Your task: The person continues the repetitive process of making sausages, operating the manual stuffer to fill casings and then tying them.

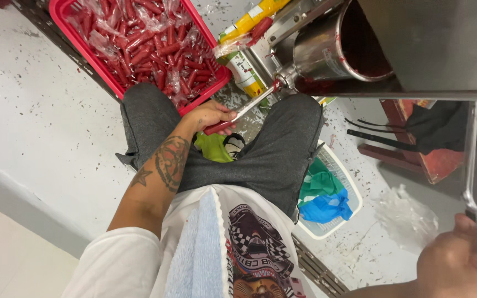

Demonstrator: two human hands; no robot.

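Red filled tube [220, 127] in left hand [210, 115] grip, right hand [459, 259] clenched on metal handle [470, 160], speckled white floor [40, 110].

Shiny metal cylinder [332, 47], glossy plastic crate [62, 16], matt cloth shorts [271, 149].
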